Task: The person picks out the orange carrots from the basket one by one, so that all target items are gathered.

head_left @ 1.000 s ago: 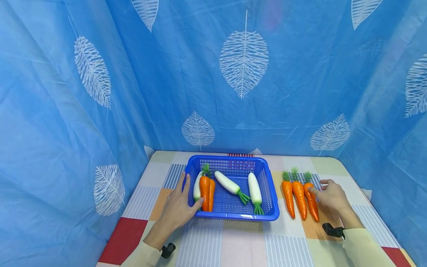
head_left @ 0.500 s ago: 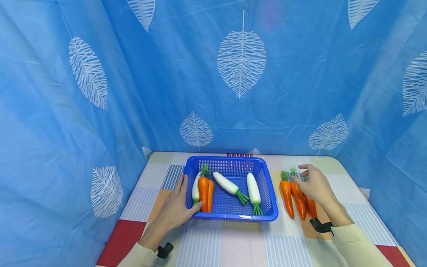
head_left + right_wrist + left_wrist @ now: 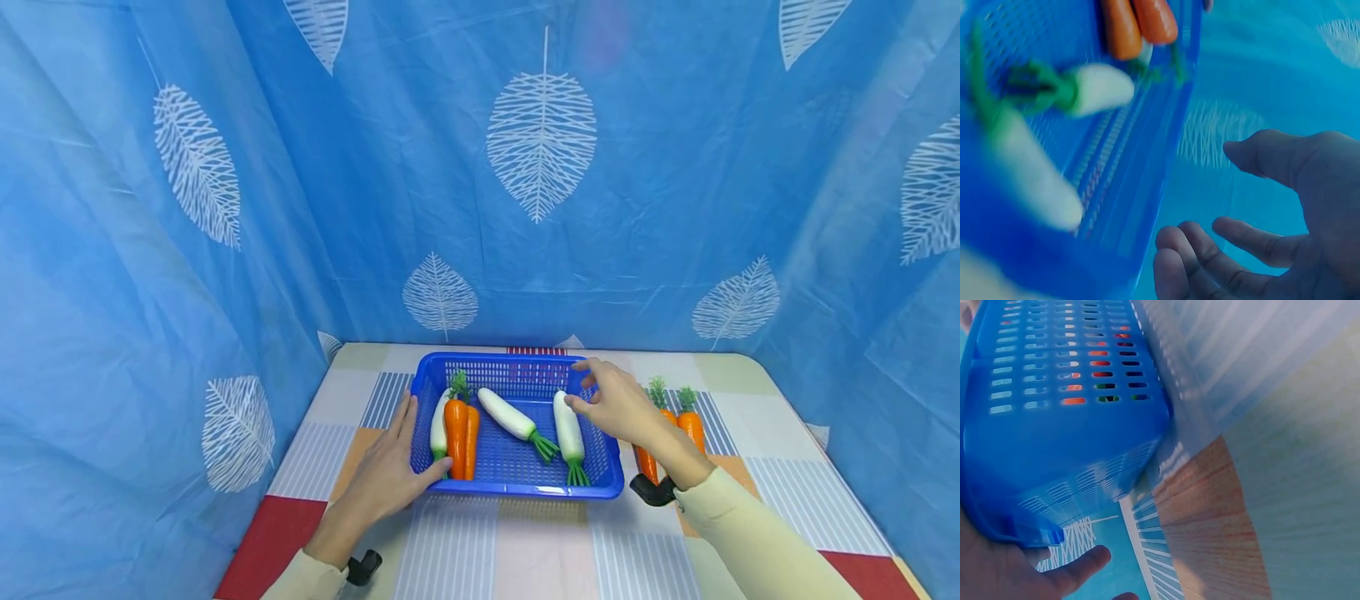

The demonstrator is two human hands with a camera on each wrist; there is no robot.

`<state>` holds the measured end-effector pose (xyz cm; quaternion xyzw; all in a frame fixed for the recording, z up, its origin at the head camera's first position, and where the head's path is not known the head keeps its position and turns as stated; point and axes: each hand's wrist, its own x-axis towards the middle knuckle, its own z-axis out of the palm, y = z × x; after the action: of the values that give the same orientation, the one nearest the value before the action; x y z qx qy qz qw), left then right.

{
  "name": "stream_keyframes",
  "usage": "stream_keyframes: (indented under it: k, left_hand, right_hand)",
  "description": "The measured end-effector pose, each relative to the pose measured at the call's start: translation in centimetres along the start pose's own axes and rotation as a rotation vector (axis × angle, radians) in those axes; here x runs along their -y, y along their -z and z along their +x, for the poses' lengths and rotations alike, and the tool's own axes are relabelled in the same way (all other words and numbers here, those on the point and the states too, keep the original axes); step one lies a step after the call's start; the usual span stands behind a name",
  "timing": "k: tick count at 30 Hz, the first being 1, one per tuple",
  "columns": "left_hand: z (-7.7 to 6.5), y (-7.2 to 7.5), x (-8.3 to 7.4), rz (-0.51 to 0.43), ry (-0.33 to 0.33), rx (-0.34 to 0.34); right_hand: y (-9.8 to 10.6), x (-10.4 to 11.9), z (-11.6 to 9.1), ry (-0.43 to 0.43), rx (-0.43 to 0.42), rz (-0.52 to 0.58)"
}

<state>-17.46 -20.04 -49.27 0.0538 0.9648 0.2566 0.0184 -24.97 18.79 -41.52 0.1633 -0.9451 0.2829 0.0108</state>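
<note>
Tablecloth [image 3: 536,558], right hand [image 3: 621,404] moved to basket [image 3: 517,489]

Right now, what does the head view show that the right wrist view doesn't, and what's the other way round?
Only the head view shows the loose carrots lying to the right of the blue basket, and nearly all of the left hand at the basket's left side.

Only the right wrist view shows the right hand from its palm side.

Both show the basket, two white radishes and two carrots inside it, and the leaf-patterned blue curtain.
</note>
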Motion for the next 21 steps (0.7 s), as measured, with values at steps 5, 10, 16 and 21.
stream_keyframes:
  k: [5, 10, 16, 21]
  left_hand:
    - [0.0, 0.1, 0.0, -0.004, -0.013, -0.002]
    - [0.0, 0.1, 0.0, -0.014, -0.015, 0.005]
    - [0.0, -0.1, 0.1, -0.02, -0.008, 0.01]
    - [0.1, -0.2, 0.1, -0.013, 0.004, 0.015]
  right_hand:
    - [-1.8, 2.6, 1.4, 0.081, 0.079, 0.031]
    - [-4.1, 4.3, 2.9, 0.109, 0.178, 0.068]
    - [-6.7, 5.8, 4.3, 0.152, 0.297, 0.092]
    - [-7.9, 6.6, 5.5, 0.219, 0.369, 0.105]
